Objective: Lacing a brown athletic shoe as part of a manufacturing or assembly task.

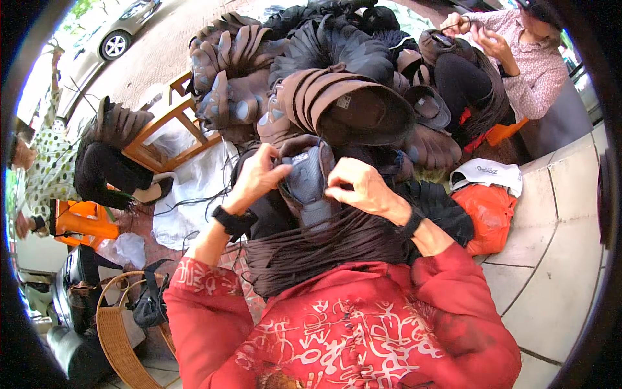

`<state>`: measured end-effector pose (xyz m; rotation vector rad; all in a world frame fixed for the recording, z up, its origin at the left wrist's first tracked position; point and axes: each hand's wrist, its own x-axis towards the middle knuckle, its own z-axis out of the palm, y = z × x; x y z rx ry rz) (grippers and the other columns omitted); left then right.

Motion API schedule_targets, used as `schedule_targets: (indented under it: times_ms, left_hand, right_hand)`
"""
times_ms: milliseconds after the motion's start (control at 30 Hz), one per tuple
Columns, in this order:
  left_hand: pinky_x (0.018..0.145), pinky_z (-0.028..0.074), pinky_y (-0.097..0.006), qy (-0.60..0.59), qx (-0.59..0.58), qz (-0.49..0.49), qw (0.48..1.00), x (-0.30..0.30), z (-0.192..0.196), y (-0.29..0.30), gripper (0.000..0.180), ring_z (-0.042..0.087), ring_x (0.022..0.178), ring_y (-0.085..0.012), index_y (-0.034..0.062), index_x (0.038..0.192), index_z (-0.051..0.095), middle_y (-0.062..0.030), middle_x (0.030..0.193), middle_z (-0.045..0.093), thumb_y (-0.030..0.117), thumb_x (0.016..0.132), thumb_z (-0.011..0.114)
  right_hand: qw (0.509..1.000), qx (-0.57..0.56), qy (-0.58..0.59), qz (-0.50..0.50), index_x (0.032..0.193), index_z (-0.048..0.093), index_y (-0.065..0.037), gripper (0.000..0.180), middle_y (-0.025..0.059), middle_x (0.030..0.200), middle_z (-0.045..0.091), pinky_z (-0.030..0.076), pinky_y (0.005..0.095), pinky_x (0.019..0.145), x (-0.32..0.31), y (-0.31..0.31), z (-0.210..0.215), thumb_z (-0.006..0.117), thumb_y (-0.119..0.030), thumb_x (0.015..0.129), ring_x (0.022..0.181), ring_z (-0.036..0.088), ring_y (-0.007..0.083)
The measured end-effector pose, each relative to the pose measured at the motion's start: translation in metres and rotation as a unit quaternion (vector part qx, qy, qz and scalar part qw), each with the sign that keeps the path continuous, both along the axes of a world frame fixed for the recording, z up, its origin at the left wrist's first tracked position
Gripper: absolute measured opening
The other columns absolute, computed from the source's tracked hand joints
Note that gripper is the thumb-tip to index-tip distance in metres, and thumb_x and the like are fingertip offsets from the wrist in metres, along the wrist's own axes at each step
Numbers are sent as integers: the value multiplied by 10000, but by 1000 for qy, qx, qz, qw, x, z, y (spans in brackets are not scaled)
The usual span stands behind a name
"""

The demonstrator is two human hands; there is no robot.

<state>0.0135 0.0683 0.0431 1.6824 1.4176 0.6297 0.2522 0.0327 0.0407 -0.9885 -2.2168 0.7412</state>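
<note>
A brown shoe upper (304, 144) with a grey-blue lining and tongue lies in front of me, its opening toward me. My left hand (259, 178) pinches its left edge between thumb and fingers. At the right edge, my right hand (366, 187) has its fingers curled and pressed together; whatever lies between the fingertips is too small to make out. A thick bundle of dark brown laces (311, 253) is spread across my lap, just below the upper. Beyond my hands, a nested stack of brown shoe uppers (324, 97) rests on a larger pile.
More dark uppers (330, 48) are heaped behind. A wooden stool (172, 129) stands left, near a co-worker in a dotted top (52, 168). Another person (531, 78) handles an upper at right. An orange-red bag (492, 220) sits right; a wicker chair (113, 330) stands lower left.
</note>
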Motion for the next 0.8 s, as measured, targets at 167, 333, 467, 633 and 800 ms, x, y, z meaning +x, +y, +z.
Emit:
schedule_targets:
  times_ms: [167,333,467,633,800]
  left_hand:
    - [562,440,-224,-146,-45,78,985,-25,-9,-17,231,495,623,-73,5,970,527,-26,725,538,184,839,592]
    - [582,420,-207,-97,145,-1,985,8,12,-59,110,513,630,-73,17,909,591,-6,729,565,90,833,560]
    - [598,443,-224,-150,193,-130,961,53,-2,-90,209,538,668,-89,7,1029,565,-48,771,575,116,852,544]
    - [497,424,-238,-172,-83,-165,968,26,13,-114,186,513,527,-97,0,953,598,-27,621,557,150,868,529]
    - [496,413,-239,-90,-37,-178,979,-7,8,-139,173,517,539,-95,-4,917,614,-46,613,555,140,860,537]
  right_hand:
    - [980,129,-144,52,747,581,-95,195,52,769,518,376,350,747,19,-31,-27,646,-271,697,791,488,235]
    - [976,123,-151,95,765,588,-89,167,62,730,530,391,351,728,19,-29,-27,628,-247,726,760,510,234]
    - [988,-110,5,105,782,600,-24,160,114,724,574,447,338,605,9,-39,14,632,-178,756,672,570,274]
    - [965,-223,40,-131,731,618,-20,135,-23,665,558,418,226,577,80,-26,31,630,-152,755,643,508,62]
    - [918,-179,68,-347,700,596,-38,182,-58,611,491,343,205,501,219,19,5,617,-190,798,564,412,32]
